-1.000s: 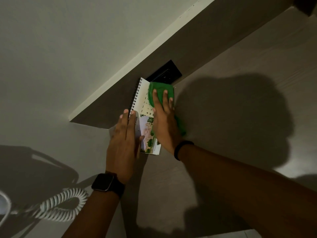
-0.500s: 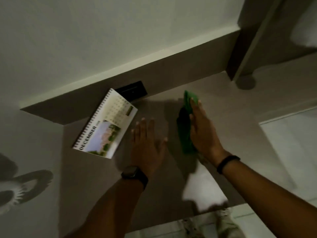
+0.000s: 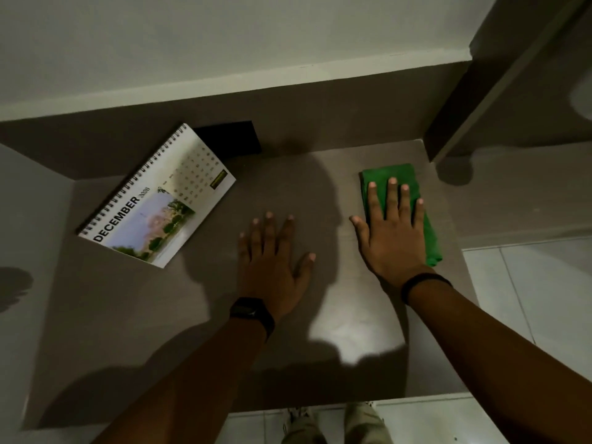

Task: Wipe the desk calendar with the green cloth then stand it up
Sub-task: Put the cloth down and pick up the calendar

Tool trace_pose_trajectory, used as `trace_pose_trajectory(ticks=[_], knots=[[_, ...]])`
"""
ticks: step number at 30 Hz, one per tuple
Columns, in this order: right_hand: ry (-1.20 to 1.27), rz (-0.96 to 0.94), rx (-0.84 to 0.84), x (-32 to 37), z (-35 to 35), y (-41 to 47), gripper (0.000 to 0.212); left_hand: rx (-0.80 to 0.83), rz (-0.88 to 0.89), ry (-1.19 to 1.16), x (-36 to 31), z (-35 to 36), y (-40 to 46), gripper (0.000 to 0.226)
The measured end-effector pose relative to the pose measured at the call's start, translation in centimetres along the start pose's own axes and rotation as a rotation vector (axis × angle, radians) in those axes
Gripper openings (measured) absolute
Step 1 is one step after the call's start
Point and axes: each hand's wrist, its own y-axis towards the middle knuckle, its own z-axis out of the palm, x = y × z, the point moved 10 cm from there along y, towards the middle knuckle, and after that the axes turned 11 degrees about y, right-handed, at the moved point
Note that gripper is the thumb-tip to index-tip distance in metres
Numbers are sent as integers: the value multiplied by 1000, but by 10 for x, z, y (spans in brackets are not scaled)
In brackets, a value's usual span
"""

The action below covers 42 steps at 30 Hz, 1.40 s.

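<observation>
The desk calendar (image 3: pixel 157 200) is on the left of the brown desk (image 3: pixel 144 315), its DECEMBER page facing up towards me and its spiral edge to the upper left; whether it stands or lies flat I cannot tell. The folded green cloth (image 3: pixel 403 176) lies on the desk's right side. My right hand (image 3: pixel 394 235) rests flat on the cloth, palm down, fingers spread. My left hand (image 3: pixel 275 254) lies flat and empty on the bare desk between calendar and cloth. Neither hand touches the calendar.
A black wall plate (image 3: pixel 230 139) sits in the back panel just behind the calendar. A vertical brown panel (image 3: pixel 480 91) rises at the desk's right end. Pale floor tiles (image 3: pixel 528 299) lie to the right, and my legs (image 3: pixel 336 424) show below the front edge.
Both hands have left the calendar. The right hand carried the cloth to the right and laid it flat on the desk; the left hand moved to the bare desk. The view swung right.
</observation>
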Motion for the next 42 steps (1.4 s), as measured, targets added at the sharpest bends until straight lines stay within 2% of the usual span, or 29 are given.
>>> trace_pose_trajectory(ticks=[2, 4, 6, 9, 11, 13, 15, 18, 23, 28, 30, 34, 38, 42], knots=[[13, 11, -20, 8, -6, -2, 75, -3, 8, -18, 1, -2, 0, 84], [108, -87, -64, 36, -13, -3, 72, -27, -49, -118, 9, -7, -5, 87], [395, -240, -23, 83, -6, -3, 63, -137, -246, -362, 33, -19, -19, 92], [825, -227, 138, 148, 16, 8, 53, -385, -620, -715, 88, -30, -59, 99], [939, -162, 220, 187, 28, 21, 52, -435, -795, -948, 121, -23, -78, 105], [984, -149, 248, 219, 35, 37, 54, -409, -878, -1043, 147, -18, -85, 105], [998, -156, 251, 240, 40, 52, 56, -403, -880, -1061, 165, -21, -84, 101], [1038, -187, 252, 257, 43, 61, 57, -451, -793, -1134, 175, -33, -78, 91], [1156, -218, 211, 266, 43, 41, 52, -436, -764, -1248, 194, -33, -73, 84], [1184, -87, 155, 269, 64, 4, 59, -376, -728, -1144, 254, -39, -62, 65], [1181, -68, 120, 277, 70, -10, 57, -353, -712, -1112, 278, -42, -49, 52], [1179, -57, 95, 292, 77, -21, 67, -259, -712, -1047, 308, -42, -18, 30], [1148, -37, 65, 295, 80, -15, 70, -289, -622, -1041, 308, -52, -1, 63], [1144, -50, 60, 294, 83, -14, 74, -329, -606, -1031, 306, -54, -3, 68]])
